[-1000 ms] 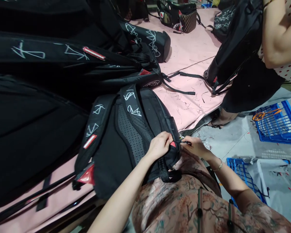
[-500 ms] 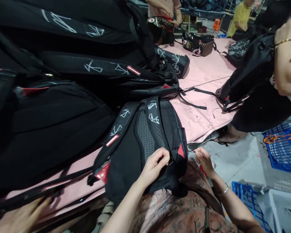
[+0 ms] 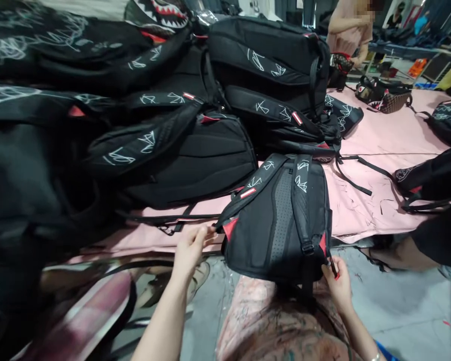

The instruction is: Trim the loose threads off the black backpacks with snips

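Observation:
A black backpack (image 3: 259, 235) leans on the front edge of the table with its padded back and shoulder straps facing me. White scribble marks run along the straps, and red triangles sit at its lower corners. At its left side my left hand (image 3: 191, 248) is closed, fingertips pinching the end of a strap by the red corner. My right hand (image 3: 339, 283) is at the lower right corner, its fingers closed around a slim black tool with red on it (image 3: 334, 269). What kind of tool it is, I cannot make out.
More black backpacks (image 3: 195, 155) are heaped on the pink-covered table (image 3: 376, 170) to the left and behind. A patterned bag (image 3: 387, 95) lies farther back. Across the table stands a person (image 3: 351, 30); another's leg (image 3: 402, 250) shows at right. Grey floor (image 3: 391, 301) lies below.
The view has swung left. My left hand has gone from the lower right strap to the strap at the left corner. My right hand has come in against the backpack's lower right corner.

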